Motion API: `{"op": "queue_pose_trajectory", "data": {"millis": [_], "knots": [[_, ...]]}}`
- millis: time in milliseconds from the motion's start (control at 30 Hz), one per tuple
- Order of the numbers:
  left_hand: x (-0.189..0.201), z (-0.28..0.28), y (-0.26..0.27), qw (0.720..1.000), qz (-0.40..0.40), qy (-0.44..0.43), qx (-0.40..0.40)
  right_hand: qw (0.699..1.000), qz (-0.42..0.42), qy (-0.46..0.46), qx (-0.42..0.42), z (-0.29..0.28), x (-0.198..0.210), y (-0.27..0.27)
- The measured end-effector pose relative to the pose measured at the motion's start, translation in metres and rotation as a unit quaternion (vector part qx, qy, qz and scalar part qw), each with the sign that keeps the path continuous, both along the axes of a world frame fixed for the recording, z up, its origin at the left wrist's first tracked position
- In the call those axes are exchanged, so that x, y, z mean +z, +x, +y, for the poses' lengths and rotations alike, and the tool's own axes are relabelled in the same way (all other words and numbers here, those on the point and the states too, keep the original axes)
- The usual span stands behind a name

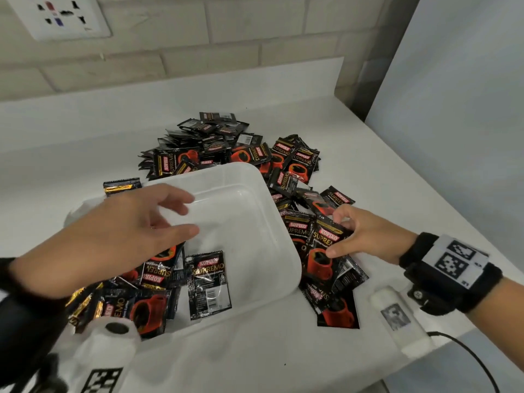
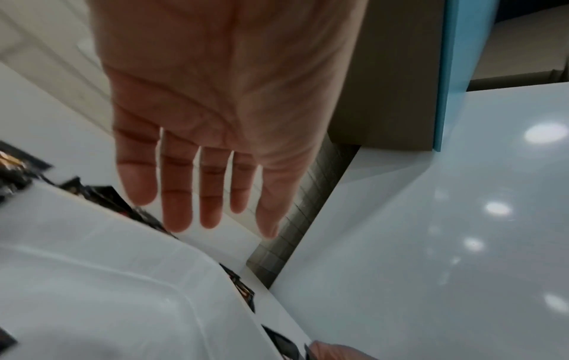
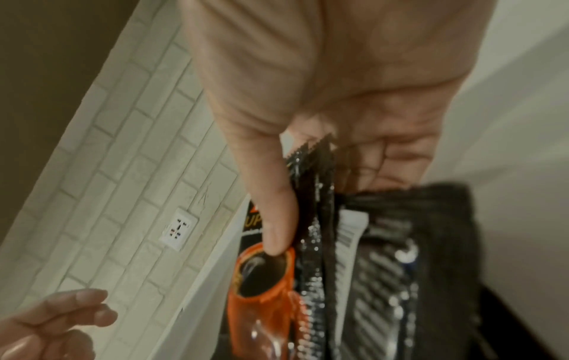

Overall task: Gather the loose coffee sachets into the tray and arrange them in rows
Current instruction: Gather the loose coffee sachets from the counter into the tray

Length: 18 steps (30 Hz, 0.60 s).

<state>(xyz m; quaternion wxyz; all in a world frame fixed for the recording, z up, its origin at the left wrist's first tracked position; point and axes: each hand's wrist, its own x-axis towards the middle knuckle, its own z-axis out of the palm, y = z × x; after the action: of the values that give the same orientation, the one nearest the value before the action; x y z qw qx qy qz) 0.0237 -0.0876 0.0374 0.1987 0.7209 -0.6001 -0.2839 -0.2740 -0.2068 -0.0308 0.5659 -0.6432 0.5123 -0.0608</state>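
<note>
A clear plastic tray (image 1: 272,211) sits tilted on the white counter with several black-and-red coffee sachets (image 1: 208,282) in its near left part. My left hand (image 1: 170,219) hovers over the tray with fingers straight and spread, empty; the left wrist view shows its open palm (image 2: 197,194) above the tray (image 2: 92,280). My right hand (image 1: 341,236) grips a small bunch of sachets (image 1: 326,251) just right of the tray, thumb on the front. In the right wrist view the thumb (image 3: 274,219) presses the sachets (image 3: 307,255) against the fingers.
A big heap of loose sachets (image 1: 226,146) lies behind and right of the tray; more lie at its right side (image 1: 337,307). A brick wall with a socket plate (image 1: 59,15) stands behind. A white panel (image 1: 453,95) bounds the right. The counter's front edge is close.
</note>
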Motion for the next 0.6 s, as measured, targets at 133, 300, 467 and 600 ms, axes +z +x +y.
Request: {"op": "queue_pose_trajectory", "data": {"millis": [133, 300, 467, 600], "knots": [[-0.007, -0.021, -0.036, 0.995, 0.093, -0.002, -0.036, 0.999, -0.04, 0.008, -0.034, -0.003, 0.007, -0.004], [-0.021, -0.041, -0.074, 0.978, 0.201, 0.003, -0.062, 0.997, -0.063, -0.01, -0.031, -0.01, 0.019, -0.012], [-0.025, -0.053, -0.107, 0.971, 0.226, 0.022, -0.072, 0.991, -0.118, -0.054, -0.041, -0.018, 0.037, -0.018], [-0.019, -0.062, -0.122, 0.963, 0.248, 0.039, -0.095, 0.981, -0.146, -0.126, -0.001, -0.016, 0.063, -0.006]]}}
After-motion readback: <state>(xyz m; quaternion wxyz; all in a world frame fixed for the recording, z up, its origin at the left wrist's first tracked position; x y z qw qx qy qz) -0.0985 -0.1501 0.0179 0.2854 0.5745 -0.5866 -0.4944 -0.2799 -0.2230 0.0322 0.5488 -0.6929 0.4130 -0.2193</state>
